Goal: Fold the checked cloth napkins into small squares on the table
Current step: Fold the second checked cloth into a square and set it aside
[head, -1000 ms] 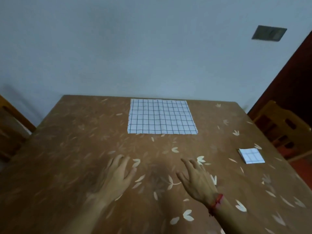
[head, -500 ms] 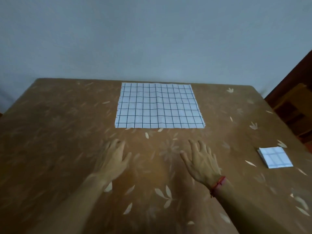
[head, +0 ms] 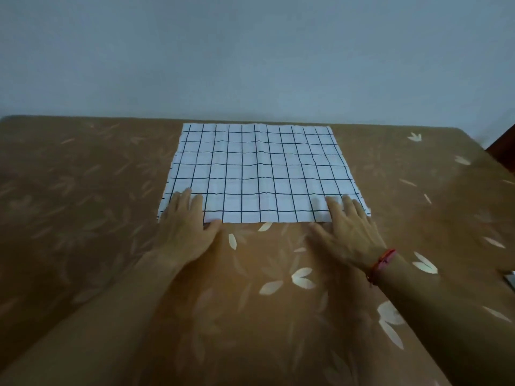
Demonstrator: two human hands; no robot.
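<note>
A white napkin with a dark checked grid [head: 259, 168] lies flat and unfolded near the far edge of the brown table [head: 83, 218]. My left hand [head: 186, 227] lies with straight fingers over the napkin's near left corner. My right hand [head: 348, 229], a red thread on its wrist, lies the same way over the near right corner. The fingertips of both hands rest on the cloth and neither hand grips it. The two near corners are hidden under the fingers.
The tabletop has a brown cover printed with pale leaves. A pale wall [head: 250, 51] rises right behind the table's far edge. A dark wooden piece [head: 501, 146] shows past the table's right corner.
Both hands have moved forward from the bare table onto the napkin's near edge. The view has moved closer, and the small folded napkin at the right has gone out of frame.
</note>
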